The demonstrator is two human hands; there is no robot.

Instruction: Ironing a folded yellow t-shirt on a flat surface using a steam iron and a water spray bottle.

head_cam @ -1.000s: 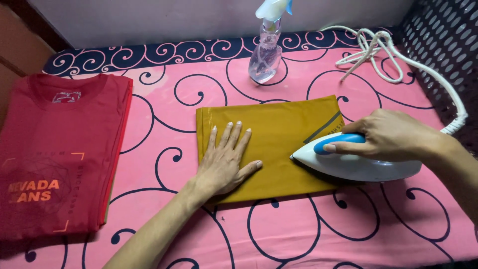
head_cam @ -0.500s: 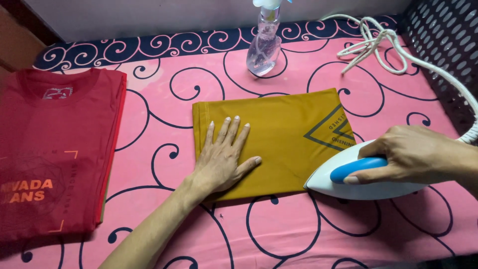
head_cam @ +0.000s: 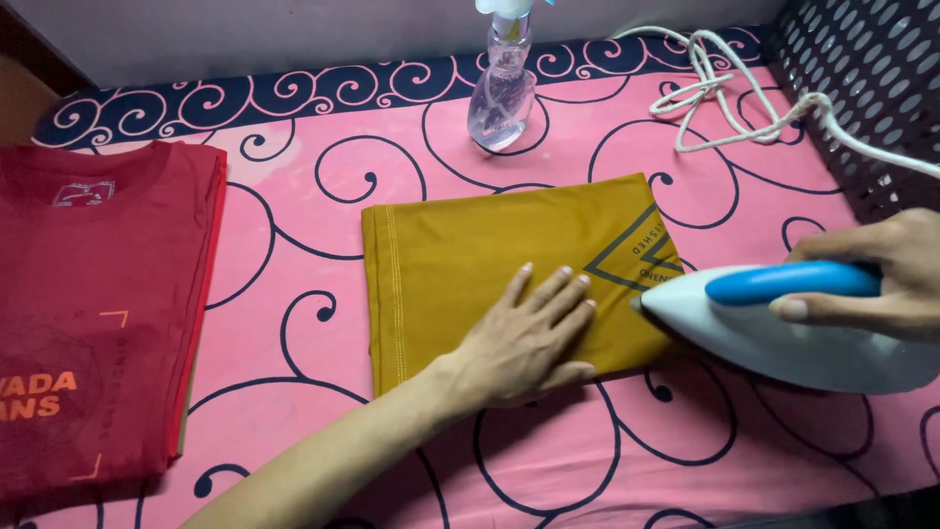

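One folded mustard-yellow cloth lies mid-table on the pink swirl-patterned cover. Left hand lies flat on its lower edge, fingers spread open. Right hand, at 3 o'clock, grips the blue handle of one white iron, whose tip touches the cloth. One clear spray bottle at 12 o'clock; one red shirt at 9.

A folded garment is laid mid-cloth, a shirt to its left, a spray bottle behind, an iron at its right edge.
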